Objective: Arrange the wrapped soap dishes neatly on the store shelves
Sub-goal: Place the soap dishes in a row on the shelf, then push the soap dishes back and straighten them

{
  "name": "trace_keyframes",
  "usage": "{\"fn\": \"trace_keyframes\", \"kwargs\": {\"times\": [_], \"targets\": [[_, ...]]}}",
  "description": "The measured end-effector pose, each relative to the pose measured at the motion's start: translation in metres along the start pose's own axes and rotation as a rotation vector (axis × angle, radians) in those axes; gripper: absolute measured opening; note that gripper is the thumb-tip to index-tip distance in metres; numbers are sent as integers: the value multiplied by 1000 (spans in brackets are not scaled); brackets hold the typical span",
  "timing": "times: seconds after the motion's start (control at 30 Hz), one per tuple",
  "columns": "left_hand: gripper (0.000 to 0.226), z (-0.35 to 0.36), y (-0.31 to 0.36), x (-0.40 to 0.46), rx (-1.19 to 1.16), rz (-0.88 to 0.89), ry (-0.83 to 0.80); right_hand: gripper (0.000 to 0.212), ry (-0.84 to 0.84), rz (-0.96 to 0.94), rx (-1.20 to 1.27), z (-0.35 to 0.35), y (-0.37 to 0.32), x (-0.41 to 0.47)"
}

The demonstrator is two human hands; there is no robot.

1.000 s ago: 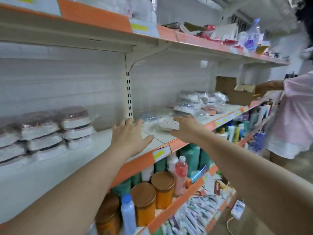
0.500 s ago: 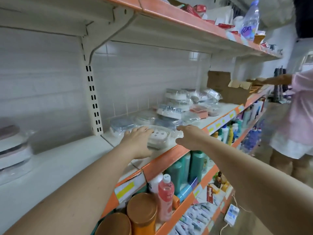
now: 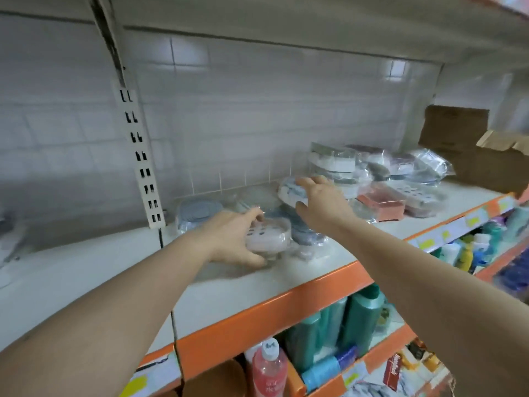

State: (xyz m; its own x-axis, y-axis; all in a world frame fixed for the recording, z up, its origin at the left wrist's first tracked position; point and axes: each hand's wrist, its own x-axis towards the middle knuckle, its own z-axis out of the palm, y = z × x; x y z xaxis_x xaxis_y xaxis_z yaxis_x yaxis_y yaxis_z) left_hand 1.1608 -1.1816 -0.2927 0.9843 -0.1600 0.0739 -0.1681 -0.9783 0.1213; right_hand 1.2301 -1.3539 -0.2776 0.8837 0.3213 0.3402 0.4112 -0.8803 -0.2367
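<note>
A loose pile of plastic-wrapped soap dishes lies on the white shelf (image 3: 286, 279) with an orange front edge. My left hand (image 3: 234, 239) grips a white wrapped soap dish (image 3: 269, 234) with dark holes near the shelf's front. Fingers spread, my right hand (image 3: 320, 202) reaches over a white and blue wrapped dish (image 3: 289, 191) that sits on top of other dishes and touches it. Behind my left hand lies a grey-blue round dish (image 3: 199, 212). A taller stack of wrapped dishes (image 3: 332, 163) stands at the wall, and a pink dish (image 3: 383, 203) lies to the right.
A slotted white upright (image 3: 143, 167) divides the shelf bays left of the pile. A brown cardboard box (image 3: 458, 147) stands on the shelf at the right. The shelf below holds teal bottles (image 3: 352, 319), a pink bottle (image 3: 269, 368) and other toiletries.
The view has swung right and closer to the pile. My left hand has closed round the white dish. My right hand has moved from the shelf edge back and up onto the white and blue dish.
</note>
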Motion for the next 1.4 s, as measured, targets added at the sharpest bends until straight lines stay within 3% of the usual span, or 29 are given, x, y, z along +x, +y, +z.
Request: {"fn": "trace_keyframes", "kwargs": {"times": [0.1, 0.2, 0.3, 0.37, 0.47, 0.6, 0.73, 0.87, 0.97, 1.07, 1.13, 1.23, 1.4], "targets": [[59, -6, 5, 2, -136, -136, 196, 48, 37, -163, 56, 8, -7, 26], [43, -5, -4, 7, -510, -408, 414, 46, -17, -244, 37, 17, -13, 41], [41, 0, -20, 6, -908, -617, 292, 36, -114, -299, -223, 22, -15, 46], [37, 2, -23, 0, -1019, -708, 224, 30, -135, -321, -360, 20, -19, 48], [44, 2, -26, -5, -687, -778, 263, 29, -139, -313, -443, 15, -33, 57], [46, -6, -20, -7, -275, -726, 339, 30, -147, -345, -427, 33, -49, 74], [59, 1, -5, -15, -253, -639, 226, 43, -388, -322, -268, 57, -50, 84], [94, 5, 5, -23, -161, -609, 175, 45, -299, -173, -376, 64, -49, 84], [84, 7, 7, -26, -79, -534, 274, 39, -270, -119, -427, 67, -51, 82], [65, 11, 11, -25, -30, -504, 235, 43, -295, -30, -312, 71, -55, 90], [73, 15, 12, -26, -52, -524, 185, 52, -344, 32, -174, 72, -59, 95], [101, 21, 13, -28, -116, -552, 124, 46, -414, 31, -33, 74, -60, 96], [95, 18, 14, -33, -217, -562, 230, 45, -300, 75, 190, 74, -55, 93]]}}
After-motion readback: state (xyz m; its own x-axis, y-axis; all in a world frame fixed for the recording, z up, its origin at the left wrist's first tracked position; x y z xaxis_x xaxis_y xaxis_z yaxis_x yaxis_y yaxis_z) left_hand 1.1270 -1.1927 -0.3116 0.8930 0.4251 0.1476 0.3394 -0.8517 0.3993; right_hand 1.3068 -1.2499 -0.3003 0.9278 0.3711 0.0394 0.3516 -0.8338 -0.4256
